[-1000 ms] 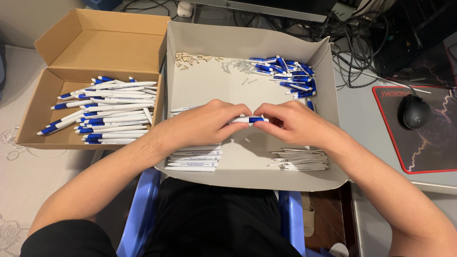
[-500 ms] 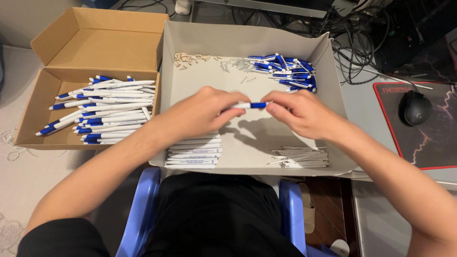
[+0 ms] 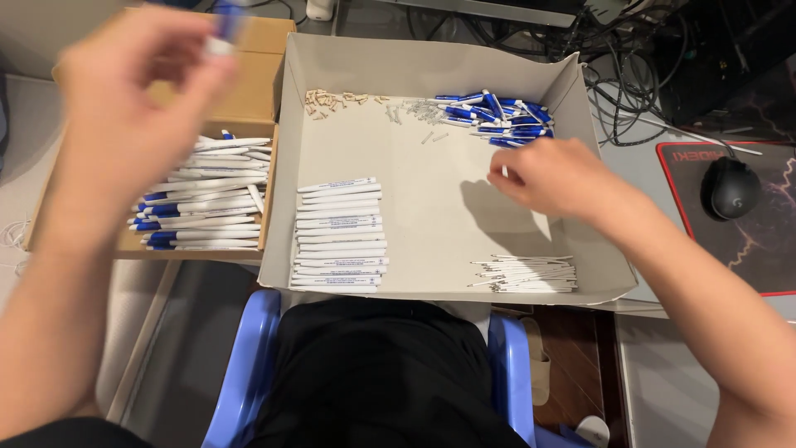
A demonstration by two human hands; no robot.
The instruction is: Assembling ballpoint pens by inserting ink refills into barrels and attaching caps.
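Observation:
My left hand point(image 3: 137, 108) is raised and blurred above the brown cardboard box point(image 3: 257, 37), pinching a white pen with a blue end point(image 3: 222, 29). Assembled white-and-blue pens point(image 3: 203, 211) lie stacked in that box. My right hand point(image 3: 551, 178) hovers inside the white box point(image 3: 431, 62), fingers curled just below a pile of blue pen parts point(image 3: 497, 112). A small white tip shows at its fingertips; I cannot tell whether it grips anything. White pen barrels point(image 3: 340, 236) lie in a row at the box's front left, thin refills point(image 3: 526, 272) at the front right.
Small springs point(image 3: 419, 112) and tan bits point(image 3: 336, 99) lie along the white box's back wall. A black mouse point(image 3: 730, 187) rests on a red-edged pad point(image 3: 775, 249) to the right, with cables point(image 3: 630, 50) behind. A blue chair point(image 3: 249, 365) shows below.
My hands have parted. The left hand carried the pen up and left over the brown box. The right hand moved right, toward the blue parts.

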